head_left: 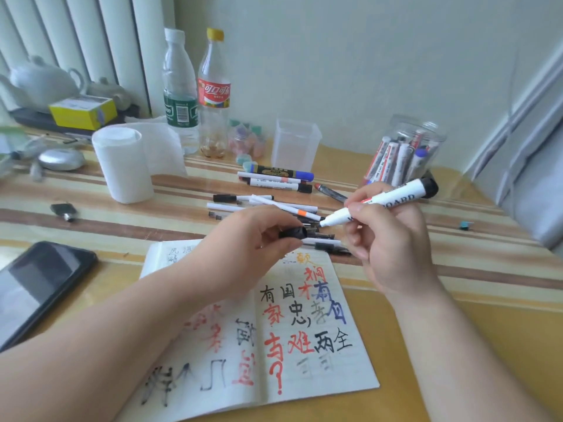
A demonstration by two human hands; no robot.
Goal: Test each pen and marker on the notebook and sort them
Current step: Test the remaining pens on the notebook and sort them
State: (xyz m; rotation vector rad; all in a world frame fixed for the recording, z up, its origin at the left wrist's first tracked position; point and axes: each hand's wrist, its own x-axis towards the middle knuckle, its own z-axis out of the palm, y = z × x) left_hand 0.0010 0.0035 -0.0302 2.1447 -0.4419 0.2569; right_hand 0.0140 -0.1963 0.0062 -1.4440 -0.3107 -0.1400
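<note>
- Two bare hands meet above the top edge of an open notebook on a striped table.
- The left hand pinches a black cap between thumb and curled fingers.
- The right hand has its fingers clamped on an uncapped whiteboard marker. The marker is white with a black rear end. Its tip points left and down, near the cap but apart from it.
- The notebook's pages carry large characters in red, black and blue.
- A loose pile of pens and markers lies on the table just beyond the notebook.
- Behind the right hand, a clear jar holds more markers.
- A dark phone lies at the left, and a roll of tissue stands further back.
</note>
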